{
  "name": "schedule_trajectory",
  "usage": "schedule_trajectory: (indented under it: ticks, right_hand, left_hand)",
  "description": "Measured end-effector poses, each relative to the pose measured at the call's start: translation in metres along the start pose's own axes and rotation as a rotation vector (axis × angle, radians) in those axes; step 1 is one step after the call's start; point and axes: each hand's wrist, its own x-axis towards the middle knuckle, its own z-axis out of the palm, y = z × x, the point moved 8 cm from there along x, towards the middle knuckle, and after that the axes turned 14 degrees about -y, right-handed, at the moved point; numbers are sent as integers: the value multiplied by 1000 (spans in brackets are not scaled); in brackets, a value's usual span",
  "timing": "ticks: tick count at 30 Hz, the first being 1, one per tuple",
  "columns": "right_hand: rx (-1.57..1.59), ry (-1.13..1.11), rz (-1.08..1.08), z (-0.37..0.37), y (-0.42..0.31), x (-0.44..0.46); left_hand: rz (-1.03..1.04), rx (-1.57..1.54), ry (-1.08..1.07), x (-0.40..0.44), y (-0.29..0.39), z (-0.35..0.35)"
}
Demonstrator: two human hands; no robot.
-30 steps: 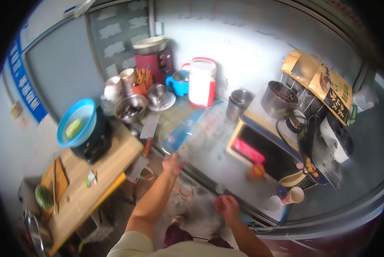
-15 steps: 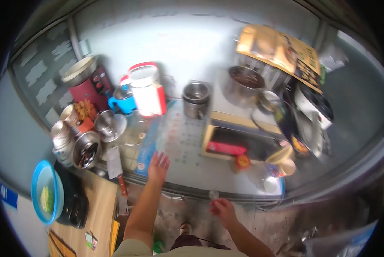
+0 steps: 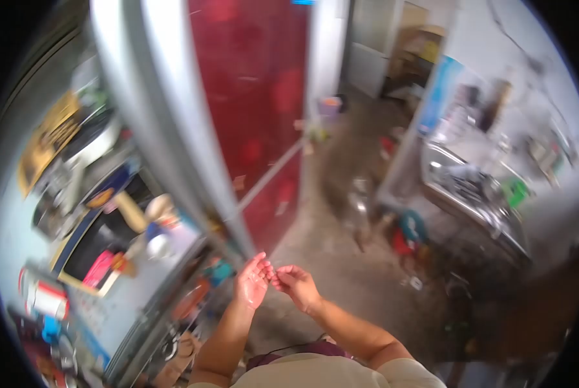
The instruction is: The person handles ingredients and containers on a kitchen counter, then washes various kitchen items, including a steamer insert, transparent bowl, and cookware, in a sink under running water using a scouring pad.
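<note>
My left hand [image 3: 252, 282] is raised in front of my body, palm turned up, with its fingers spread and nothing visible in it. Close on its right is my right hand [image 3: 297, 289], thumb and fingers drawn together in a pinch. Whatever is in that pinch, if anything, is too small and blurred to make out. The fingertips of both hands nearly meet above the concrete floor [image 3: 309, 244].
On the left runs a counter [image 3: 137, 304] with a pink packet [image 3: 99, 268] and a red-and-white appliance [image 3: 45, 297]. A red door panel [image 3: 254, 90] rises ahead. At right is a metal sink [image 3: 444, 194] full of blurred things; a teal basin [image 3: 412, 227] is below.
The view has swung right, from the counter towards the doorway and sink. My left hand has left the counter's edge, and both hands have come close together.
</note>
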Motion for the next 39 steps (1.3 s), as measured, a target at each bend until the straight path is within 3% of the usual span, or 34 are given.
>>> schedule_trajectory:
  ticks: [5,9,14,19,24,28,32,35,36,39]
  right_hand:
    - [-33,364,-263,-172,-137,-92]
    - [-21,549,-437,-266,-216,-154]
    - [-6,645,-628,-340,-296,-185]
    - [-158,763,-666,-414,-374,-182]
    - [-392,985,-559,-491,-452,-169]
    - [-924,1057,-381,-525,-514,-144]
    - [-1231,924,51,-590,-551,-107]
    - [-1661,890,173,-650,-569,-76]
    - [-1693,860,384,-675,-569,-64]
    - [-1873,894,274,-695,-586,-49]
  left_hand:
    - [-300,-67,-136,114,-204,112]
    - [-471,19,-206,172,-317,196]
    - [-583,178,-353,240,-398,279]
    - [-616,332,-473,346,-444,336]
    - [-734,435,-406,472,-490,360]
    - [-867,684,-392,534,-524,379]
    - [-942,1067,-581,586,-580,365]
    - [-759,1589,-914,626,-627,342]
    - [-691,1741,-908,632,-630,341]
    - [-600,2107,-1008,644,-641,343]
